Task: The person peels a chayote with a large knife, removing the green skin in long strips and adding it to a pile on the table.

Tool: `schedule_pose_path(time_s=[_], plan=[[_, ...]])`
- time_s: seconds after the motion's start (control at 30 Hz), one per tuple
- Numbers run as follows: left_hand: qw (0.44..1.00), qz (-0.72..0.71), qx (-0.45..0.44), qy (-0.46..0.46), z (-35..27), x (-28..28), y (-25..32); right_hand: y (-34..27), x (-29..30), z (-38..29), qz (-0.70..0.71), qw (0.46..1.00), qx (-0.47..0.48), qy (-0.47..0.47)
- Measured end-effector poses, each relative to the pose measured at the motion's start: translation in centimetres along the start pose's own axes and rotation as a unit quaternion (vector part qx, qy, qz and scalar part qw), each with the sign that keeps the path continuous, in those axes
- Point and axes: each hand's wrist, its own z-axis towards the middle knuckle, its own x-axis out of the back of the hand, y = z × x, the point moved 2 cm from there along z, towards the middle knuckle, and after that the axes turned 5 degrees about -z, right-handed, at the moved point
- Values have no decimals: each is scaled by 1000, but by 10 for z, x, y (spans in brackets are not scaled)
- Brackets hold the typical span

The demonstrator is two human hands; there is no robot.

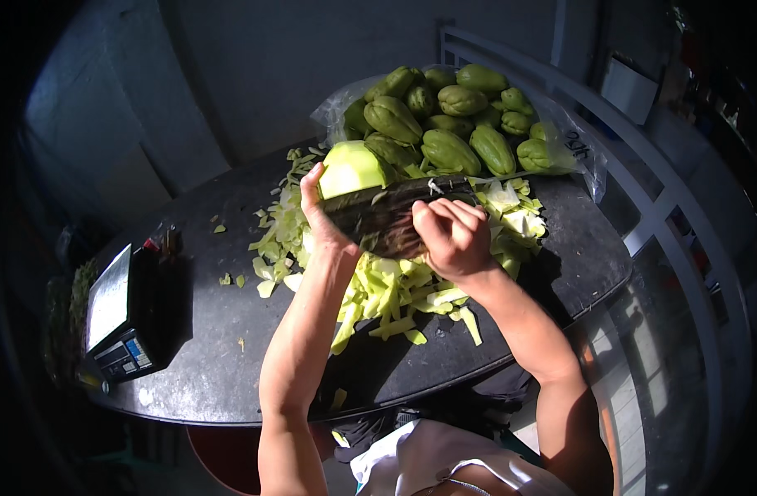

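My left hand (323, 217) supports a smooth, pale green peeled vegetable (352, 168), its thumb up along the left side. My right hand (454, 235) is closed in a fist on a broad, dark-bladed knife (378, 220), probably a cleaver. The blade is blurred and lies across the near side of the vegetable, hiding its lower part and most of my left fingers. Whether the edge touches the vegetable I cannot tell. Under both hands spreads a heap of pale green peelings (385, 288) on the dark table (217, 310).
Behind the peelings, a clear plastic bag (586, 158) holds several green chayotes (451, 150). A digital scale (115, 316) stands at the table's left end. White metal railing (657, 214) curves along the right. Below the front edge is a red tub (220, 456).
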Motion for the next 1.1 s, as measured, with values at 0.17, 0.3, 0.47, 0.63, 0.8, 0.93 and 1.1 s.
schedule_pose_path(time_s=[0.17,0.3,0.47,0.63,0.8,0.93,1.1], plan=[[999,-10,19,-49,2,-3,5,53,-30,-25,127,956,-251,-84],[999,-4,18,-35,-1,-7,7,22,-7,-5,58,994,-85,-31],[1000,18,-4,-22,-5,-10,5,7,-2,0,50,998,-39,-9],[993,28,34,-112,-9,-14,7,74,-35,-40,119,937,-284,-166],[996,70,9,-54,-3,-7,9,32,-11,-8,70,989,-121,-49],[994,90,10,-62,-7,-10,3,24,-1,-6,120,989,-80,-33],[992,58,47,-99,-6,-12,9,65,-44,-36,170,954,-240,-55]])
